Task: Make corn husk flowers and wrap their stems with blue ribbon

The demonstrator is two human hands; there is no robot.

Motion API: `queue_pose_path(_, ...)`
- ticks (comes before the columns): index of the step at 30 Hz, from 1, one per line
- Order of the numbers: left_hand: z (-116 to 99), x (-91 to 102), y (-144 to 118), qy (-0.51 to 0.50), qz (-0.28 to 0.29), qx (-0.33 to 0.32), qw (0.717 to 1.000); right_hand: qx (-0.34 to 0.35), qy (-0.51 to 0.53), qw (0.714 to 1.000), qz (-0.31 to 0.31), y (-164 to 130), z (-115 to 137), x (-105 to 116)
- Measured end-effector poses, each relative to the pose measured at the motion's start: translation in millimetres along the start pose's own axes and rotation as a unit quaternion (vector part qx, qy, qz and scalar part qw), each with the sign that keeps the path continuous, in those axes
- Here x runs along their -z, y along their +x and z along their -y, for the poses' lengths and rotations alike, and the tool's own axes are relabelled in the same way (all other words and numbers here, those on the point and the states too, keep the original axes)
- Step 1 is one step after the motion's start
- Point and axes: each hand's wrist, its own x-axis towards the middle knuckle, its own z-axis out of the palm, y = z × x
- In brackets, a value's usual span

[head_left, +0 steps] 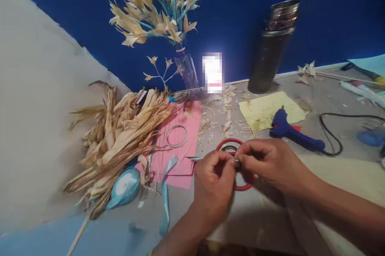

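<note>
Head view: both hands meet over the grey worktop (pixel 270 224), fingertips pressed together on a small dark, partly shiny piece (pixel 237 162) that is too small and too covered to name. The left hand (pixel 214 182) pinches it from the near side with thumb and forefinger closed tight; the right hand (pixel 270 164) pinches it from the far side, fingers likewise closed on it. A thin pale strand or wire (pixel 197 159) runs out leftward from the left fingertips.

Directly under and behind the fingertips lies a red ring (pixel 231 142), with a smaller dark ring (pixel 228 148) inside its far arc. Beyond the right knuckles rests a blue glue gun (pixel 293 134), its black cord (pixel 331 136) looping away. Left of the left fingers sit a pink sheet (pixel 180 144) carrying a clear tape ring (pixel 176 136), a light-blue ribbon (pixel 165 192) with its spool (pixel 124 186), and a heap of dried corn husks (pixel 120 136).

The pinched piece looks light and rigid, and likely slippery for its size, so a fingertip grip at its ends suits it best. The strand looks springy and would bend or kink if squeezed hard.
</note>
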Motion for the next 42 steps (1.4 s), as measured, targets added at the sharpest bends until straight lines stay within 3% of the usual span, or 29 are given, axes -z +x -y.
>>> queue_pose_path(6, 2, -3.4, 0, 0.028, -0.022, -0.056, 0.998, 0.001, 0.005, 1.000, -0.007, -2, -4, 0)
queue_pose_path(14, 7, -6.8, -1, 0.080, -0.054, -0.116, 0.989, 0.059, -0.045, 0.997, -0.038, -2, -5, -4)
queue_pose_path(23, 5, -12.1, -4, 0.084, -0.081, -0.064, 0.991, 0.139, -0.138, 0.977, -0.080, -5, -15, -15)
queue_pose_path(34, 5, -14.7, -2, 0.010, -0.069, 0.022, 0.997, 0.060, -0.008, 0.996, -0.069, -5, -6, -13)
queue_pose_path(42, 10, -9.9, 1, -0.071, -0.045, 0.070, 0.994, 0.046, -0.001, 0.998, -0.032, -3, -3, -7)
